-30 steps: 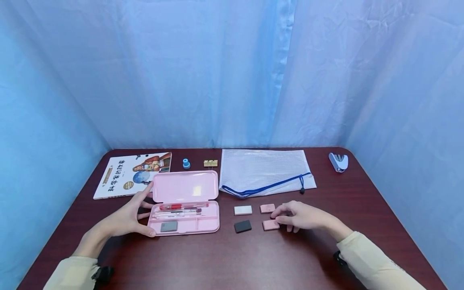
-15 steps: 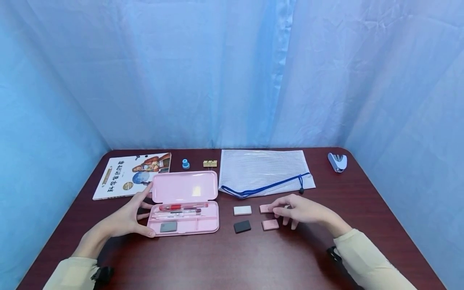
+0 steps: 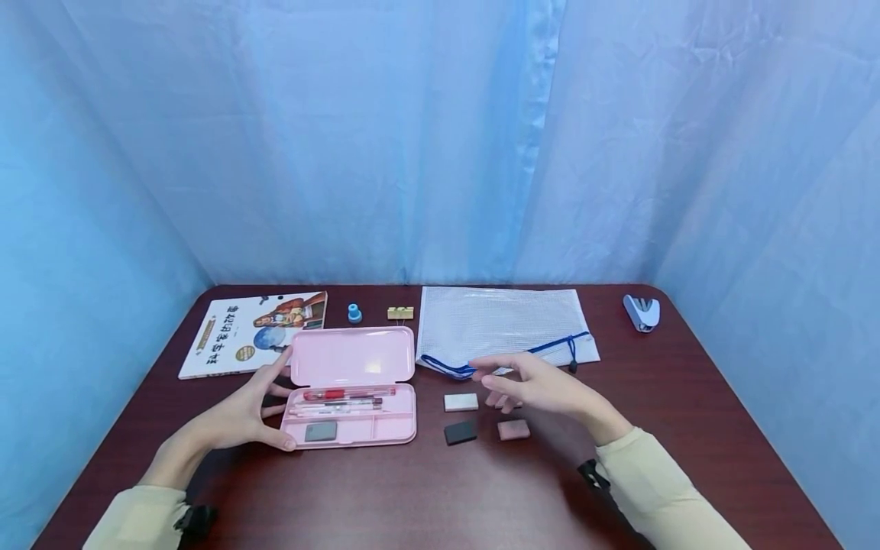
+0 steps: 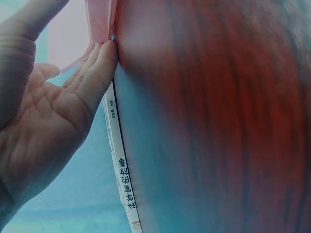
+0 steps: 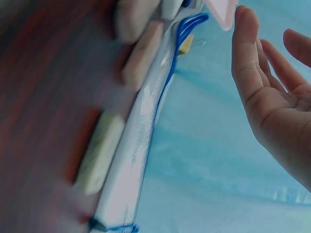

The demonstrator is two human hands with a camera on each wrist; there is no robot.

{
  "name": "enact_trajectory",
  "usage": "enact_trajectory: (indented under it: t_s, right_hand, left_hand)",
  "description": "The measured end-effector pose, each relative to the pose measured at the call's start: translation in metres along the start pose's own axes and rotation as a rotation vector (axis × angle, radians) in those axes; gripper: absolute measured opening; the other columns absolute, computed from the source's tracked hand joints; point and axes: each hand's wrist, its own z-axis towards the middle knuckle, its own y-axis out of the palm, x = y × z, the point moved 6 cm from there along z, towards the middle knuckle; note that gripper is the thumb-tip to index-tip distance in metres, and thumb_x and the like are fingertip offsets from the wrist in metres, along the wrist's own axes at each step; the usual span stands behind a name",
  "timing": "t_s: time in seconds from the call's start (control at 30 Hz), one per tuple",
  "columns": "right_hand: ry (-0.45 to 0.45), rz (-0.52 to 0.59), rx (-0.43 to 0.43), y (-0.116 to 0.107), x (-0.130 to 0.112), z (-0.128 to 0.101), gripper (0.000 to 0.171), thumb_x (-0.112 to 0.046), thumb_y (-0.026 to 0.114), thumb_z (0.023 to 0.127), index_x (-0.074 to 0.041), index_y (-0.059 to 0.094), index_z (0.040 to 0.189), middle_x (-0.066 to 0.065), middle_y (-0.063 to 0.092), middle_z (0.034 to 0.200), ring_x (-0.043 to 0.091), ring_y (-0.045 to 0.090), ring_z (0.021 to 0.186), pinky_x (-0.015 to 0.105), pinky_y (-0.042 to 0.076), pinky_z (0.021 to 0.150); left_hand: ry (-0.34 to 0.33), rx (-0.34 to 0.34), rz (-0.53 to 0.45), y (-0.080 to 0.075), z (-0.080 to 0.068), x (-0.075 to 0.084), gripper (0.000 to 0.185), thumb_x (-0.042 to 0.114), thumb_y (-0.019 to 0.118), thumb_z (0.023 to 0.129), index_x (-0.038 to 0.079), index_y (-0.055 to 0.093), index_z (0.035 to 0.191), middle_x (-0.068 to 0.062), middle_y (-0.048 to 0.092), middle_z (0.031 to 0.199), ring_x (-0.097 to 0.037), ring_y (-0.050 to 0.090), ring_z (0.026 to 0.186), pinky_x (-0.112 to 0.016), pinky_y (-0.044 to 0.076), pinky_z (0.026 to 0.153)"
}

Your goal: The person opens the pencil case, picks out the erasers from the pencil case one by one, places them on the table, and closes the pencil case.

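Observation:
An opened pink pencil case [image 3: 395, 425] lies left of centre, with several pens [image 3: 344, 394] in its long compartment and a grey eraser [image 3: 321, 431] in the front one. Spread along its left side, my left hand [image 3: 237, 405] touches the front corner with the thumb and the lid's edge with a finger. My right hand [image 3: 532, 386] hovers over the erasers, fingers loosely bent, holding nothing. Under it, a far pink eraser is mostly hidden. A near pink eraser [image 3: 513, 430], a white eraser [image 3: 461, 402] and a black eraser [image 3: 460, 433] lie on the table.
Behind the right hand lies a white mesh zip bag [image 3: 495, 317] with a blue zip. A book [image 3: 234, 336] is at the back left, partly behind the lid. Further back are a small blue cap-like item [image 3: 354, 313], a yellow binder clip [image 3: 400, 312] and a stapler [image 3: 642, 313].
My right hand has moved from the near pink eraser to the far one, then left and up off it, holding nothing. My left hand stays at the pencil case.

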Motion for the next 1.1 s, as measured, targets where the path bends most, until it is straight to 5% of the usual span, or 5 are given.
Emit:
enact_trajectory:
  t_s: [0.37, 0.6, 0.9, 1.1]
  right_hand:
    - [-0.098, -0.007, -0.073, 0.042, -0.036, 0.038, 0.042, -0.026, 0.055, 0.107, -0.011, 0.055, 0.146, 0.010, 0.067, 0.126, 0.036, 0.070, 0.095, 0.048, 0.062, 0.074]
    - [-0.079, -0.006, -0.105, 0.060, -0.052, 0.056, 0.041, -0.029, 0.058, 0.105, -0.016, 0.058, 0.144, 0.002, 0.066, 0.124, 0.037, 0.068, 0.098, 0.037, 0.061, 0.077]
    - [-0.228, -0.157, -0.201, 0.104, -0.074, 0.093, 0.039, -0.026, 0.057, 0.106, -0.013, 0.060, 0.142, 0.009, 0.067, 0.129, 0.019, 0.072, 0.087, 0.030, 0.061, 0.072]
    - [-0.175, -0.211, -0.248, 0.136, -0.068, 0.110, 0.035, -0.018, 0.058, 0.104, -0.006, 0.063, 0.137, 0.005, 0.069, 0.121, 0.015, 0.072, 0.074, 0.023, 0.057, 0.064]
  left_hand:
    - [-0.028, 0.007, 0.016, -0.004, -0.013, -0.002, 0.133, 0.022, 0.094, 0.072, 0.022, -0.002, 0.164, -0.020, 0.026, 0.147, -0.040, 0.045, 0.127, -0.038, 0.055, 0.096]
    - [-0.027, 0.001, 0.026, -0.001, 0.000, 0.000, 0.132, 0.023, 0.094, 0.073, 0.024, -0.002, 0.164, -0.017, 0.026, 0.149, -0.038, 0.043, 0.129, -0.038, 0.053, 0.100]
    - [-0.056, 0.019, 0.037, -0.008, -0.003, 0.001, 0.133, 0.022, 0.094, 0.072, 0.022, -0.001, 0.164, -0.018, 0.026, 0.149, -0.038, 0.043, 0.129, -0.038, 0.053, 0.099]
    - [-0.062, 0.006, 0.027, -0.001, 0.001, 0.000, 0.132, 0.023, 0.094, 0.073, 0.024, -0.001, 0.164, -0.016, 0.025, 0.150, -0.037, 0.042, 0.130, -0.039, 0.051, 0.102]
